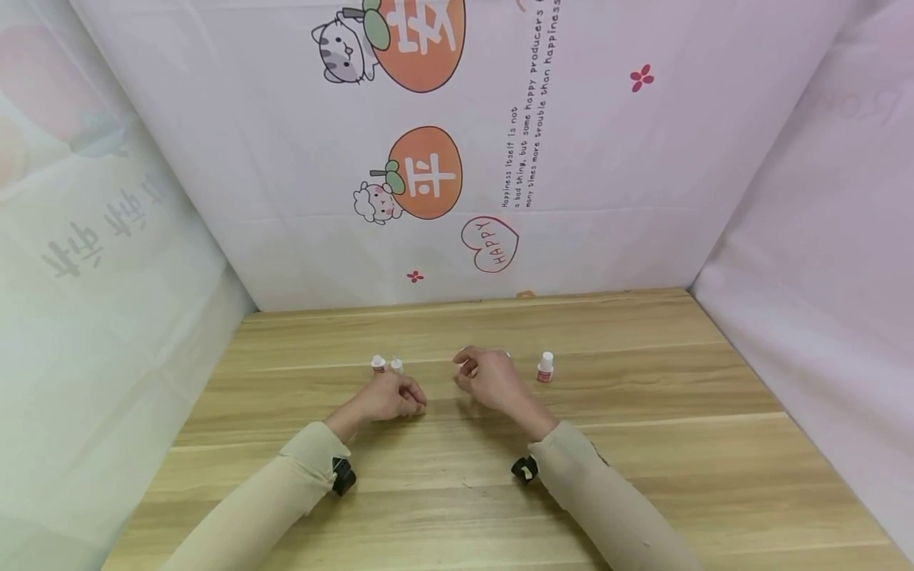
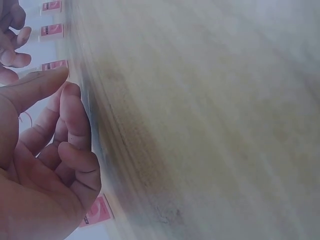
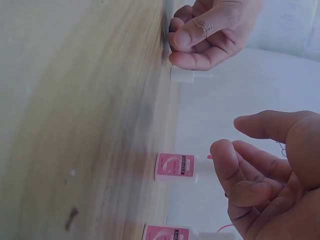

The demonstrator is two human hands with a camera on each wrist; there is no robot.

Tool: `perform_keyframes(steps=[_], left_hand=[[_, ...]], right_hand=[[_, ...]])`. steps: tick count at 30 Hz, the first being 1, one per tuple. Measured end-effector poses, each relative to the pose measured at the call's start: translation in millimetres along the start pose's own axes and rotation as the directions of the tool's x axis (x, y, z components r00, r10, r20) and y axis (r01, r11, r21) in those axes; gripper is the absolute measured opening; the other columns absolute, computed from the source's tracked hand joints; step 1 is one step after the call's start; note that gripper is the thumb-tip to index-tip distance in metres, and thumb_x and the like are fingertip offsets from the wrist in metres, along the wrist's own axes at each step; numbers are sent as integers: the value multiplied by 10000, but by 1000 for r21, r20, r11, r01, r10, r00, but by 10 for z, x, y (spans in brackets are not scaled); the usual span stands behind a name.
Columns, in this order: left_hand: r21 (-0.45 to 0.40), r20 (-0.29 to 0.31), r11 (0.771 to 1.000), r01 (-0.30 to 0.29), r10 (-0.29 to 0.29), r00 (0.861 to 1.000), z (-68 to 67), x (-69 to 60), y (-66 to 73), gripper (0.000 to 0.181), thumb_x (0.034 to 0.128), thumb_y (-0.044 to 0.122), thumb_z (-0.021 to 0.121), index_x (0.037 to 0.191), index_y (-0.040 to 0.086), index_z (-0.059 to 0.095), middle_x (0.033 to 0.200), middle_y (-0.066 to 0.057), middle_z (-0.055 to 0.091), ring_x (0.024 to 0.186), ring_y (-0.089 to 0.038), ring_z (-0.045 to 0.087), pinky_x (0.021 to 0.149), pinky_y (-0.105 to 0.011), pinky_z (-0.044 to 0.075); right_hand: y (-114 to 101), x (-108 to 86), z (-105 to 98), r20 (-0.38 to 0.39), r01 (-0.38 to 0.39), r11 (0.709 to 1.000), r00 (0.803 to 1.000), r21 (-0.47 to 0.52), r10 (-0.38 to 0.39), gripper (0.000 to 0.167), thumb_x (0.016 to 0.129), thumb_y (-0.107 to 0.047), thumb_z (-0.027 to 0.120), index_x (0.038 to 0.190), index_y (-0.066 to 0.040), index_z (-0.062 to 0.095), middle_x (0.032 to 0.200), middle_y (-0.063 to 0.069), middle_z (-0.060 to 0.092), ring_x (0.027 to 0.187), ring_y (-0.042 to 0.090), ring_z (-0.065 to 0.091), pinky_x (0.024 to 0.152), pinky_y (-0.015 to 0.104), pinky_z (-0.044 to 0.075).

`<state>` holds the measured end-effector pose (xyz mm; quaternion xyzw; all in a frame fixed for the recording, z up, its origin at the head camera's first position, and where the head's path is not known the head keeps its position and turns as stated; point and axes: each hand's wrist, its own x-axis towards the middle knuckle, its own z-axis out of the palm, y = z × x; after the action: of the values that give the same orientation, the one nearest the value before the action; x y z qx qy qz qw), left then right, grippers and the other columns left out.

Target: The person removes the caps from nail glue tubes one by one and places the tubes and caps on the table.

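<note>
My left hand (image 1: 391, 396) hovers low over the table, fingers loosely curled and thumb tip close to the index finger; nothing shows in it. Just behind it stand a small white bottle with a pink label (image 1: 378, 365) and a second small white bottle (image 1: 397, 366), whose thin tip shows in the right wrist view. To the right, my right hand (image 1: 489, 379) has relaxed, bent fingers, with a gap between thumb and index finger and nothing held. Beyond those fingers is a pink-labelled bottle (image 3: 175, 167), mostly hidden by the hand in the head view. Another capped bottle (image 1: 546, 367) stands farther right.
The bottles stand in a loose row on a wood-grain table (image 1: 428, 492). A white printed sheet (image 1: 585, 159) rises behind the table's back edge, and pale sheets flank both sides. A dark wrist device (image 1: 343, 476) sits at the left cuff, another (image 1: 524, 470) at the right.
</note>
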<state>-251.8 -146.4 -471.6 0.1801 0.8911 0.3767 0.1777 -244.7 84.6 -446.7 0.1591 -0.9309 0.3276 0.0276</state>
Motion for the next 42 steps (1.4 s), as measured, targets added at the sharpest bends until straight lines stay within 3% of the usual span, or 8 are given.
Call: perform_keyframes(steps=[7,18,28,42], left_hand=[[-4,-10,1000,20,-20,1000,9,-1,7,46,860,77,742,906,77,748,781,-5,718,664,-78,570,609,-224,463],[9,-9,1000,1,-1,1000,26,33,18,59,860,80,738,918,71,746,800,-31,722,671,-65,566,615,-209,459],[3,-18,1000,-28,28,999,72,88,45,52,851,79,754,902,73,750,786,-19,720,676,-72,565,636,-223,464],[26,-40,999,-25,26,999,133,164,79,55,857,96,735,911,100,747,795,3,728,676,-76,581,632,-229,465]], right_hand=[[28,21,-34,-10,-28,999,1000,-17,28,273,897,-170,726,1162,-113,688,891,-17,753,771,123,685,746,341,533],[63,41,-77,-53,-45,999,998,-5,45,326,871,-211,766,1170,-137,661,864,-15,750,704,116,638,712,335,512],[95,89,-89,-32,-82,996,996,-35,81,358,894,-212,729,1233,-130,645,858,-36,745,756,138,655,800,379,525],[91,163,-83,-9,-104,994,995,-27,104,251,923,-200,691,1157,-110,678,834,-25,734,678,97,595,675,277,474]])
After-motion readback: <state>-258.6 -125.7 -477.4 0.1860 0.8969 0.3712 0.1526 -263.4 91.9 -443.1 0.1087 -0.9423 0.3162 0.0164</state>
